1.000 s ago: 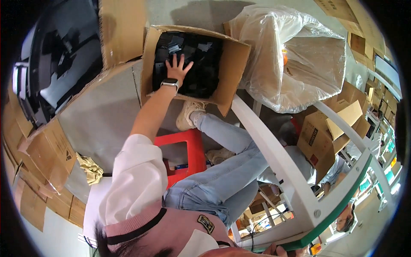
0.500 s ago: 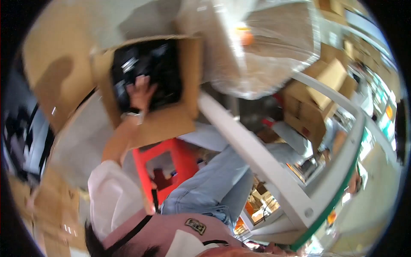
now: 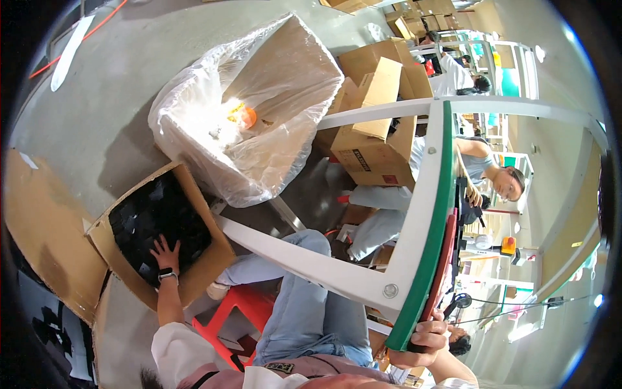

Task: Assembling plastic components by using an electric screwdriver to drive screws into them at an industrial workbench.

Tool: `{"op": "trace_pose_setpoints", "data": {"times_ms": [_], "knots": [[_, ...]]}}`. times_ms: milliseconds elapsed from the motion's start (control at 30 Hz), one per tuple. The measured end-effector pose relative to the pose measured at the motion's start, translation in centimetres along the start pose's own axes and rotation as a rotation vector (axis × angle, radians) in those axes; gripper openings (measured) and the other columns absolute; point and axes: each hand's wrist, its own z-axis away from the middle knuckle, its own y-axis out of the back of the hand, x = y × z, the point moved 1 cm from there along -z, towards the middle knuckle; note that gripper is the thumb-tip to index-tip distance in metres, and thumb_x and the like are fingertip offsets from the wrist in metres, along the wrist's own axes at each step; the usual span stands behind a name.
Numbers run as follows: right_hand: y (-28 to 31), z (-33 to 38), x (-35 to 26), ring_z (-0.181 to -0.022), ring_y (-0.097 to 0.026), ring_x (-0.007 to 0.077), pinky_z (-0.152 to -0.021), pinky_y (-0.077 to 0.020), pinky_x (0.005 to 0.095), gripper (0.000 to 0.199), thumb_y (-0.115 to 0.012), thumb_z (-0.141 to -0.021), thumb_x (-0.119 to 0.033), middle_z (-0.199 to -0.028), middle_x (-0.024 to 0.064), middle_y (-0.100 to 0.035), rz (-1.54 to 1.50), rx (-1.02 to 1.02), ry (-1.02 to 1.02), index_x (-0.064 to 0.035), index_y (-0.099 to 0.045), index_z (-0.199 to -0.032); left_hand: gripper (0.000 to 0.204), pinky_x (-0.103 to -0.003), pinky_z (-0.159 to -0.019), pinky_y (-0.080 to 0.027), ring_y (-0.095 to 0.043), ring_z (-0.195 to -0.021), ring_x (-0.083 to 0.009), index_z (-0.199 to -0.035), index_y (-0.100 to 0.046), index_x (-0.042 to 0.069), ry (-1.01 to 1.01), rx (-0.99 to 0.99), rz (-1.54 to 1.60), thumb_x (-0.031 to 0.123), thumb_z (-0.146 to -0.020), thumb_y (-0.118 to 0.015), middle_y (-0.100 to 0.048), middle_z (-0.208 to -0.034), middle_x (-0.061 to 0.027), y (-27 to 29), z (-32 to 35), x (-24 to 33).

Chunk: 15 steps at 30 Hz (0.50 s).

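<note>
My left hand (image 3: 166,254), with a watch (image 3: 166,273) on its wrist, lies with fingers spread on black items (image 3: 159,217) inside an open cardboard box (image 3: 214,256). What exactly the black items are I cannot make out; they look shiny and packed together. My right hand (image 3: 422,340) is at the near corner of a green-edged workbench (image 3: 414,292), its fingers curled round the edge. A flat red thing (image 3: 442,266) lies along the bench top just beyond those fingers.
A large bin lined with clear plastic (image 3: 259,172) stands beyond the box, an orange item (image 3: 243,117) in it. White bench legs (image 3: 291,256) cross before my knees. A red stool (image 3: 249,305) is below me. Cardboard boxes (image 3: 376,152) and a co-worker (image 3: 476,155) are across the bench.
The view has swung right, so the box appears lower and further left. My left hand stays in the box on the black items. My right hand now shows at the bench edge.
</note>
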Motion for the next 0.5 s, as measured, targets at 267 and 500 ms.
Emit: {"op": "trace_pose_setpoints", "data": {"times_ms": [267,500], "knots": [[0.1,-1.4,0.0,-0.096,-0.054,0.016,-0.099,-0.0346,0.0454,0.031,-0.072,-0.064,-0.012,-0.098,-0.0023,-0.051,0.004,-0.05,0.019,-0.0331,-0.07,-0.086,0.034,-0.063,-0.104,-0.022,-0.035,-0.128,-0.0457,-0.126,-0.052,0.031,-0.061,-0.072,0.025,0.022,-0.094,-0.042,-0.034,-0.145,-0.0194,-2.3,0.6,-0.3],[1.2,-2.9,-0.1,-0.101,-0.057,0.0184,-0.1,-0.0352,0.0435,0.02,-0.067,-0.073,-0.014,-0.109,0.0017,-0.059,-0.018,-0.144,-0.01,-0.0246,-0.071,-0.09,0.035,-0.064,-0.102,-0.022,-0.043,-0.121,-0.0436,-0.125,-0.054,0.033,-0.022,-0.205,-0.067,0.022,-0.093,-0.044,-0.042,-0.137,-0.0185,-1.4,-0.4,-0.5]]}}
